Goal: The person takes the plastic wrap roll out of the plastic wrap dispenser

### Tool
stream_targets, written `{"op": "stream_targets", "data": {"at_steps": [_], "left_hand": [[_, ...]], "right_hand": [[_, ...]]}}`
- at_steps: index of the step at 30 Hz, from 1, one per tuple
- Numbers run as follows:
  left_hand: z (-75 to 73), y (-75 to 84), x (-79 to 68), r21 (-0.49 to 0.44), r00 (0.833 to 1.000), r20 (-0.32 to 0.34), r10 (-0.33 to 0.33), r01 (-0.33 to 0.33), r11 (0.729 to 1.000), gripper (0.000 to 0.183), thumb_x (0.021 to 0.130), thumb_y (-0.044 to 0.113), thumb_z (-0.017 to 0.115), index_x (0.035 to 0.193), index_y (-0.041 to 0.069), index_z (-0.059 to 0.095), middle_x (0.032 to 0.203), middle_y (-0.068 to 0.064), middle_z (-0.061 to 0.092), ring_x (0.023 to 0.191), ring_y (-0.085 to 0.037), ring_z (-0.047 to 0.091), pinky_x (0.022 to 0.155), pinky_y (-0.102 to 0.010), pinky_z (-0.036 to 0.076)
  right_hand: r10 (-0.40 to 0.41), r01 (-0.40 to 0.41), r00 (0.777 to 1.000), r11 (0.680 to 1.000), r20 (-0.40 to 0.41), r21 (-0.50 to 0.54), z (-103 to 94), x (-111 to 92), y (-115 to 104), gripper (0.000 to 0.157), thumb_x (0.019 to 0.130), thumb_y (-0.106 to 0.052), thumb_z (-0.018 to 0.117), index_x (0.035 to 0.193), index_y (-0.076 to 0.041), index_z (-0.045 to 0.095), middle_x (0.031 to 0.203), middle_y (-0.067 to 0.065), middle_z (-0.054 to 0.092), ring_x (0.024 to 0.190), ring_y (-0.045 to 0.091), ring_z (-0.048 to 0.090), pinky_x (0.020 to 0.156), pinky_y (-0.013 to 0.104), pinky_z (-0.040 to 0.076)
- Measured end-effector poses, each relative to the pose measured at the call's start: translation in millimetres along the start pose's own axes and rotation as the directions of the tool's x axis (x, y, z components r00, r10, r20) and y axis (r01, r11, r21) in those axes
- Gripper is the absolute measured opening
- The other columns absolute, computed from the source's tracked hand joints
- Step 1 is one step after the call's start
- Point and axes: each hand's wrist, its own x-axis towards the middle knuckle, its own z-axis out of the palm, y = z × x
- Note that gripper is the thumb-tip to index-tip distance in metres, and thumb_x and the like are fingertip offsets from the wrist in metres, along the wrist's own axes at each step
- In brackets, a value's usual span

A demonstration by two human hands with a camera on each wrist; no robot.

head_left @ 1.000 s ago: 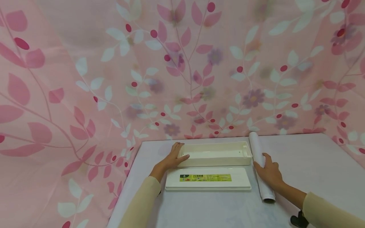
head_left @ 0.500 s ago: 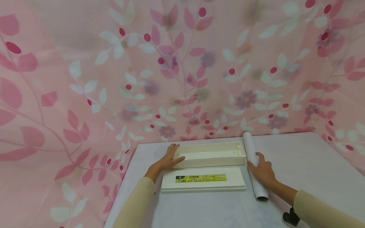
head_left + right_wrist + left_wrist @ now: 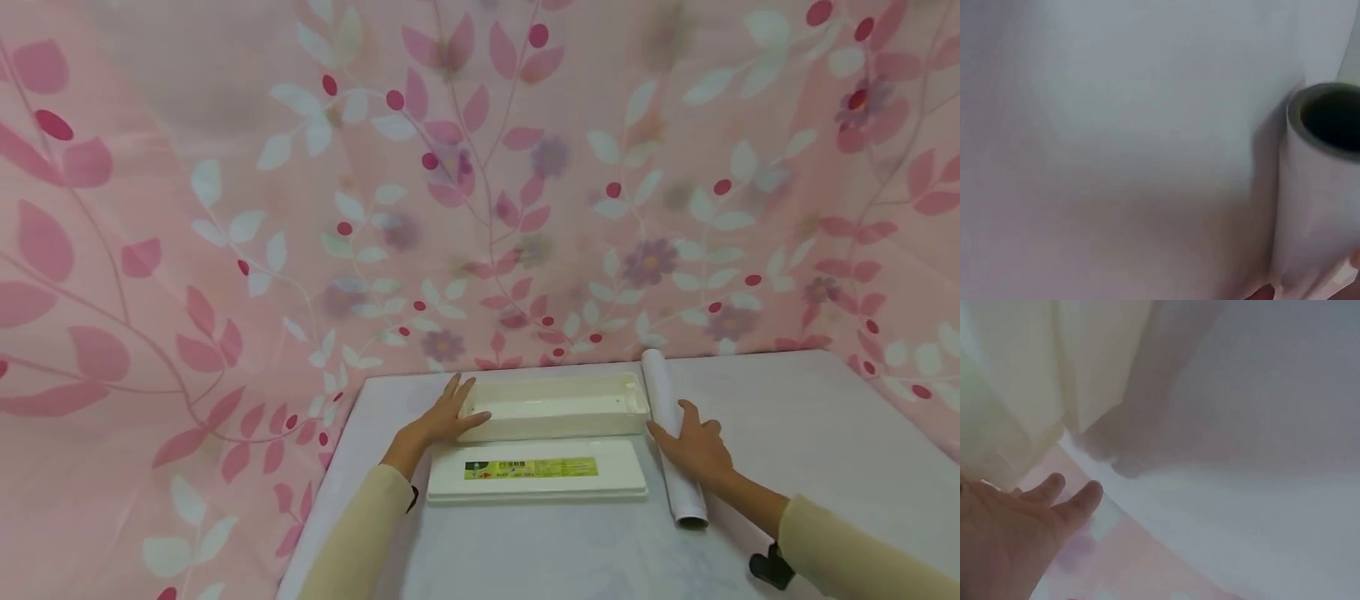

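A long cream plastic box lies with its hollow side up near the back of the table. My left hand rests against its left end, thumb along the front corner and fingers spread. In the left wrist view, two straight fingertips reach past the box. A flat white lid with a green and yellow label sits in front of the box. To the right of both lies a white roll of cling film, its hollow core plain in the right wrist view. My right hand grips the roll across its middle.
The white-covered table extends to the right and in front of these things. A pink floral curtain rises behind the table's back edge and along its left side. A dark strap-mounted device hangs at my right wrist.
The head view has shifted slightly, so everything lies a little further left than one second ago. Both hands keep their places on the box and the roll.
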Motion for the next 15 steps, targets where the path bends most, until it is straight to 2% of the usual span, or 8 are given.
{"op": "stream_targets", "data": {"at_steps": [4,6,7,9,10,12,14,15], "left_hand": [[-5.9,-2.6,-4.3,0.074,0.996,-0.081,0.030,-0.024,0.997,0.085,0.094,0.057,0.056,0.160,0.020,0.017,0.167,-0.015,0.001,0.146,-0.046,0.025,0.109,-0.068,0.028],[-10.3,-3.4,-6.0,0.105,0.991,-0.126,0.050,-0.037,0.994,0.080,0.096,0.055,0.054,0.159,0.020,0.019,0.166,-0.017,0.005,0.144,-0.048,0.029,0.108,-0.070,0.028],[-13.3,-3.5,-7.0,0.119,0.989,-0.137,0.051,-0.035,0.992,0.078,0.097,0.055,0.052,0.159,0.020,0.020,0.166,-0.017,0.006,0.144,-0.048,0.028,0.109,-0.071,0.026],[-19.8,-3.9,-9.3,0.163,0.989,-0.143,0.035,-0.012,0.987,0.075,0.099,0.057,0.046,0.159,0.021,0.018,0.166,-0.018,0.006,0.148,-0.046,0.020,0.111,-0.071,0.021],[-23.4,-3.9,-10.0,0.194,0.987,-0.157,0.027,0.004,0.981,0.074,0.100,0.058,0.044,0.159,0.021,0.019,0.166,-0.018,0.007,0.149,-0.044,0.016,0.112,-0.071,0.017],[-30.5,-4.3,-10.6,0.258,0.982,-0.189,0.003,0.046,0.965,0.074,0.100,0.060,0.040,0.159,0.021,0.020,0.166,-0.018,0.007,0.152,-0.041,0.009,0.113,-0.071,0.011],[-38.4,-6.1,-10.5,0.311,0.971,-0.236,-0.023,0.098,0.945,0.073,0.100,0.061,0.037,0.159,0.022,0.020,0.166,-0.016,0.005,0.153,-0.039,0.003,0.114,-0.070,0.005],[-42.8,-7.6,-10.2,0.333,0.964,-0.264,-0.033,0.123,0.935,0.072,0.100,0.062,0.034,0.159,0.023,0.020,0.167,-0.014,0.003,0.153,-0.038,0.002,0.114,-0.070,0.004]], "right_hand": [[-0.118,0.111,0.988,0.991,-0.099,-0.073,-7.6,2,-4,0.095,0.093,-0.070,0.043,0.150,0.003,0.020,0.120,0.039,0.038,0.095,0.047,0.051,0.060,0.049,0.048],[-0.216,0.199,0.963,0.973,-0.163,-0.116,-14.8,5,-3,0.089,0.094,-0.066,0.045,0.148,0.002,0.025,0.124,0.039,0.038,0.099,0.050,0.051,0.061,0.054,0.049],[-0.277,0.251,0.940,0.957,-0.198,-0.147,-18.7,7,-1,0.086,0.094,-0.063,0.048,0.147,0.002,0.028,0.124,0.038,0.039,0.099,0.050,0.051,0.061,0.056,0.049],[-0.417,0.366,0.869,0.904,-0.266,-0.222,-27.3,12,3,0.080,0.093,-0.055,0.056,0.145,0.000,0.034,0.125,0.036,0.042,0.098,0.049,0.053,0.064,0.058,0.049],[-0.487,0.419,0.822,0.869,-0.296,-0.265,-31.6,15,6,0.077,0.091,-0.052,0.061,0.144,-0.001,0.036,0.125,0.034,0.043,0.096,0.048,0.055,0.065,0.059,0.048],[-0.617,0.513,0.712,0.783,-0.335,-0.353,-41.3,22,13,0.074,0.087,-0.047,0.067,0.141,-0.002,0.042,0.125,0.031,0.046,0.093,0.046,0.057,0.069,0.062,0.047],[-0.738,0.584,0.586,0.670,-0.334,-0.457,-52.1,31,21,0.073,0.089,-0.054,0.060,0.139,-0.003,0.046,0.125,0.030,0.048,0.091,0.044,0.059,0.071,0.062,0.046],[-0.783,0.611,0.533,0.618,-0.320,-0.495,-58.1,35,24,0.073,0.091,-0.058,0.055,0.138,-0.004,0.048,0.126,0.030,0.047,0.093,0.044,0.059,0.073,0.062,0.046]]}}
